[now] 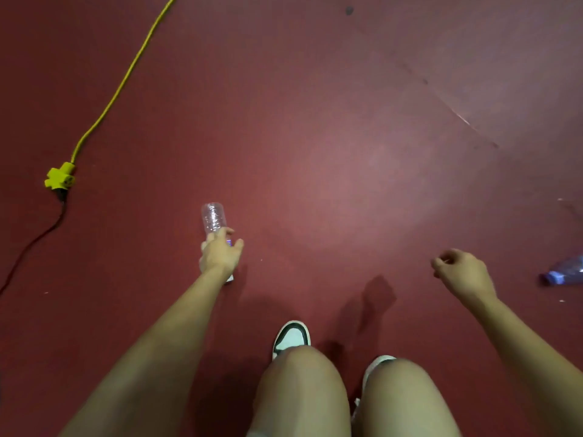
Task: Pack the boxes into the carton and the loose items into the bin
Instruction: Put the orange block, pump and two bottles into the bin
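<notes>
A clear plastic bottle [214, 217], thin-walled, ribbed and crinkled so that it glints in small facets, is held out over the floor in the left hand [220, 253]. The fingers and thumb are wrapped round its lower half, where a scrap of purple label shows between them. Its rounded base points away from the person, and a small pale end sticks out under the heel of the hand.

The right hand [460, 269] hangs in the air well apart from it, fingers loosely curled and grasping nothing. Just beyond that hand, at the right edge, a second bottle [564, 271] lies on its side on the floor, translucent with a blue-violet tint, partly cut off by the frame.

The floor [347, 152] is a smooth, matt, dark red sheet with a soft sheen in the middle and a few scuffs and pale scratches toward the upper right.

Below, two bare knees [303, 373] cover most of a pair of white shoes [291, 337] with dark trim.

Far left, a bright yellow cord [126, 74] runs in from the top to a blocky yellow socket head [60, 178], with a thin black cable [31, 244] curving away from it
</notes>
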A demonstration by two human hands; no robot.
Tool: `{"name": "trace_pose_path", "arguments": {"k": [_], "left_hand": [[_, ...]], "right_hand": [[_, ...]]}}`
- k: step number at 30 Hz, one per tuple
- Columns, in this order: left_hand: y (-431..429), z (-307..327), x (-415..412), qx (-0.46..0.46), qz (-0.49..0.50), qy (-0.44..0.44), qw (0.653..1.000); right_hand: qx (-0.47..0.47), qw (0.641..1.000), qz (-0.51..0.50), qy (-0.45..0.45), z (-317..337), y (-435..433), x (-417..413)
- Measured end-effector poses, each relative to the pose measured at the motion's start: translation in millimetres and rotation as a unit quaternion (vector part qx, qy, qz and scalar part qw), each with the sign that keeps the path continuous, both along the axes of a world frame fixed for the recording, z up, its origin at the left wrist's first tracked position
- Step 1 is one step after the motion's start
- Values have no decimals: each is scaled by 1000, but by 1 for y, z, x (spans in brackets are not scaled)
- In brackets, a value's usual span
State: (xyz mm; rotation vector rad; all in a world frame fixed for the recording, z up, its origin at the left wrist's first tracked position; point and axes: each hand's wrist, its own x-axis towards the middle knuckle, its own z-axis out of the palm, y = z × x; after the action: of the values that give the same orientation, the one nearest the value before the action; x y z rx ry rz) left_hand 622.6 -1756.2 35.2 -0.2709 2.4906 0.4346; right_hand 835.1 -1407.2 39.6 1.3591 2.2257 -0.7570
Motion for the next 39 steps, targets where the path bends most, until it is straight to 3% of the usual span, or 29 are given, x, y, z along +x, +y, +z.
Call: {"name": "trace_pose_path", "arguments": {"k": [3, 7, 12, 16, 22, 27, 30, 33, 39], "left_hand": [[-22, -83, 2, -42, 74, 39, 996], [-39, -170, 3, -22, 168, 104, 980], [-51, -207, -2, -8, 230, 206, 951], [32, -190, 0, 113, 52, 266, 956], [233, -177, 43, 303, -185, 176, 918], [330, -178, 90, 268, -375, 102, 881], [368, -177, 115, 246, -478, 73, 840], [391, -178, 133, 258, -478, 59, 838], [396, -184, 145, 333, -370, -13, 867]], "right_hand": [[34, 998, -39, 40, -77, 6, 3], [75, 991, -51, 97, -155, 15, -5], [89, 979, -100, 155, -198, 20, -5], [109, 972, -146, 147, -195, 41, 17], [176, 948, -232, 131, -190, 113, 83], [293, 909, -288, 66, -192, 171, 144], [273, 872, -401, 70, -194, 200, 168], [194, 859, -461, 112, -199, 219, 178], [165, 857, -468, 143, -225, 235, 165]]}}
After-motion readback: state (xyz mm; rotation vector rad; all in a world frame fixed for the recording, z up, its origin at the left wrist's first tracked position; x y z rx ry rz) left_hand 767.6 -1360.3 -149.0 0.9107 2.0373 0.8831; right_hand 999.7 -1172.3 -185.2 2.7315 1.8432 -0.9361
